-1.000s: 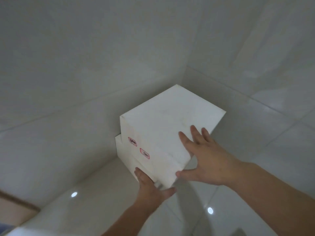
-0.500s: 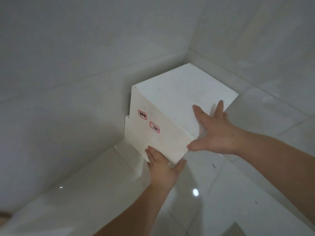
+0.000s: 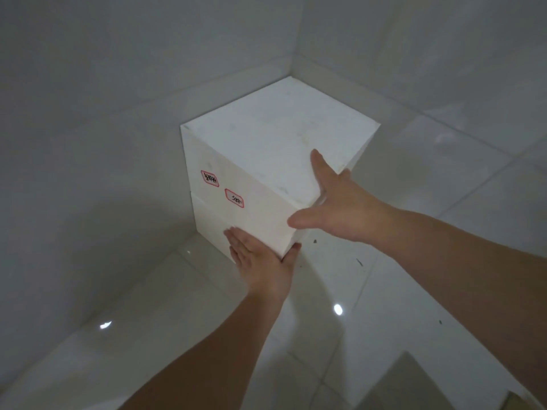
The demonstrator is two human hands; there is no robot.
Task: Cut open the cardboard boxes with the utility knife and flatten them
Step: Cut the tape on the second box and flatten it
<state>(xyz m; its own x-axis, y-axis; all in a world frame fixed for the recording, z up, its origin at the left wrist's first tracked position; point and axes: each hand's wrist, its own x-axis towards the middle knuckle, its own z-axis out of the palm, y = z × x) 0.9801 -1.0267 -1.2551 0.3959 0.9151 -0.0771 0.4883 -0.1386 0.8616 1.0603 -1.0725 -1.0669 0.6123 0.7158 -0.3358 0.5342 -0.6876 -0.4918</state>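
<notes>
Two white boxes are stacked in the corner of the room. The upper box point(image 3: 266, 137) carries two red-bordered labels point(image 3: 234, 198) on its left face. The lower box point(image 3: 213, 220) sticks out slightly under it. My left hand point(image 3: 260, 258) lies flat against the lower box's near corner, with the thumb wrapped round the edge. My right hand point(image 3: 346, 208) rests spread against the upper box's right edge, one finger on the top, thumb free. No utility knife is in view.
Grey walls point(image 3: 118, 113) meet right behind the stack. The glossy white tiled floor point(image 3: 414, 202) stretches right and toward me. A flat grey-brown piece point(image 3: 414, 383) lies at the bottom right edge.
The stack now sits closer to the wall corner. My left hand has stayed at the lower near corner. My right hand has slid from the top face to the right edge.
</notes>
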